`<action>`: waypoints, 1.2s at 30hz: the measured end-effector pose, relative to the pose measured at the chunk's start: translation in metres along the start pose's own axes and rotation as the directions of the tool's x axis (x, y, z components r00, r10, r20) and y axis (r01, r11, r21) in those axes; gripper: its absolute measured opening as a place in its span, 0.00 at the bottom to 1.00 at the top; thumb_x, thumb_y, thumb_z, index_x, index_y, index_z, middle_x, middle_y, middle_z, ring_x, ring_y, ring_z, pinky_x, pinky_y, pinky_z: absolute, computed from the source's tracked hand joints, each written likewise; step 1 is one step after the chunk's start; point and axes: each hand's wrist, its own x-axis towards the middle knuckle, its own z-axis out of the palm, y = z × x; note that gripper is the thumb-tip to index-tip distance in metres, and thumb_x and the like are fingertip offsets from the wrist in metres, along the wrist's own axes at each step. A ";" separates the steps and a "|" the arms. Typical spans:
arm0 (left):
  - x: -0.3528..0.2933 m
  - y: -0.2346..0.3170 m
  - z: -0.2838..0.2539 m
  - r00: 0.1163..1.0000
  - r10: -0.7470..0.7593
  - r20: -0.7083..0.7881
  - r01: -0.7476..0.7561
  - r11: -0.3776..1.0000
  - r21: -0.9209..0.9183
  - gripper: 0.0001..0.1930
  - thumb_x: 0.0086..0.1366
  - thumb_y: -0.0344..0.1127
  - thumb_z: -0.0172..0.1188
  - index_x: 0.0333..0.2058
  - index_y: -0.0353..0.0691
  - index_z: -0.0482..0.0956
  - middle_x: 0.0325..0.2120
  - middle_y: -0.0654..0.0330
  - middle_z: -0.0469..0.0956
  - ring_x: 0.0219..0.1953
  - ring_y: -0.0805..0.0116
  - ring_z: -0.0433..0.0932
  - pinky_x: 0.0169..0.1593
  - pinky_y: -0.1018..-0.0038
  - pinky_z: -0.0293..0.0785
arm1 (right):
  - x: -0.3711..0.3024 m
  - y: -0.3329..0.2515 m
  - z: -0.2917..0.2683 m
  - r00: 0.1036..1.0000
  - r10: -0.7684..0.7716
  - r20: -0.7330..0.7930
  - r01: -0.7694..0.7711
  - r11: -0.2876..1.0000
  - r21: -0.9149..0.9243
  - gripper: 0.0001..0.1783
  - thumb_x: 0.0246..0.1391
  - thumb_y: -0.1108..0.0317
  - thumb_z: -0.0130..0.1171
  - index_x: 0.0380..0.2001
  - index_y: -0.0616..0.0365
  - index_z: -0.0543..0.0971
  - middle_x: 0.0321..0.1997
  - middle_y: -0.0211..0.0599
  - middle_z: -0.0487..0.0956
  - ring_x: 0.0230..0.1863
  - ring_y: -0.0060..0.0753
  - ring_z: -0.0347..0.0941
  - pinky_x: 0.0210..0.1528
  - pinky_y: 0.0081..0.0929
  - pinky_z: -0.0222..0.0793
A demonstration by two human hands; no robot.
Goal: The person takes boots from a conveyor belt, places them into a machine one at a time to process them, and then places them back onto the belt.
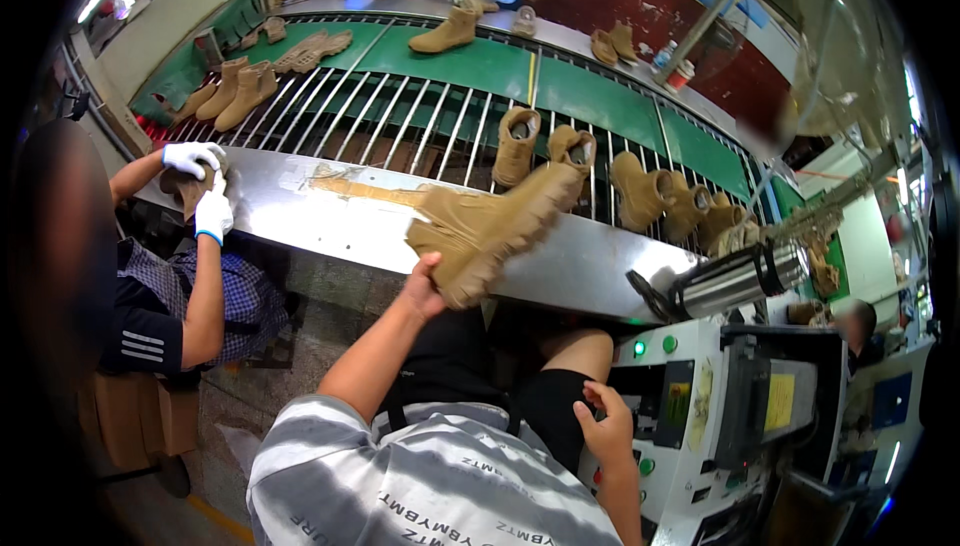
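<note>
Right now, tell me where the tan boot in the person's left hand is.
In the head view, the tan boot sits centre frame, held sole-out by the left hand over the steel ledge, just short of the boots standing on the conveyor rollers.

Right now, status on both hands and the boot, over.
Left hand grips tan boot by the heel, sole outward, over the steel ledge. Right hand empty, at machine panel. Boots on conveyor beyond.

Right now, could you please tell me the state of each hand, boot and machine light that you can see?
Left hand: gripping the heel of a tan boot.
Tan boot: lifted, tilted, sole turned down and right.
Right hand: empty, fingers at the machine edge.
Boots on rack: standing upright.
Green machine light: lit.
</note>
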 end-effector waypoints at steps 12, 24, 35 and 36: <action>0.223 0.162 -0.021 0.609 0.793 0.000 -0.033 0.026 0.999 0.24 0.45 0.39 0.70 0.43 0.36 0.79 0.37 0.53 0.82 0.39 0.59 0.82 0.45 0.67 0.75 | -0.108 0.264 0.059 0.758 0.603 -0.250 -0.621 0.784 0.008 0.07 0.50 0.69 0.61 0.30 0.62 0.80 0.28 0.39 0.80 0.30 0.36 0.77 0.36 0.30 0.72; 0.287 0.090 -0.053 0.424 0.896 0.134 -0.040 -0.130 0.991 0.27 0.48 0.35 0.71 0.48 0.39 0.74 0.46 0.52 0.76 0.49 0.51 0.75 0.51 0.63 0.70 | -0.240 0.330 0.100 0.493 0.789 -0.366 -0.863 0.391 -0.320 0.07 0.51 0.69 0.58 0.27 0.63 0.77 0.26 0.48 0.78 0.30 0.44 0.76 0.36 0.37 0.70; 0.034 -0.017 0.225 0.238 -0.374 0.897 -0.326 0.839 0.436 0.22 0.64 0.37 0.57 0.54 0.33 0.71 0.50 0.48 0.72 0.53 0.49 0.71 0.56 0.55 0.66 | -0.132 0.209 -0.060 0.504 0.125 -0.855 -0.584 0.779 -0.230 0.02 0.48 0.74 0.58 0.27 0.61 0.76 0.21 0.42 0.74 0.23 0.42 0.72 0.27 0.34 0.67; -0.001 -0.031 0.249 -0.176 -0.371 0.912 -0.039 0.928 0.370 0.23 0.66 0.42 0.57 0.54 0.33 0.71 0.54 0.45 0.70 0.56 0.42 0.70 0.59 0.49 0.65 | -0.136 0.211 -0.077 0.478 0.073 -0.875 -0.588 0.767 -0.257 0.03 0.48 0.74 0.58 0.27 0.61 0.77 0.22 0.42 0.74 0.24 0.42 0.72 0.28 0.35 0.68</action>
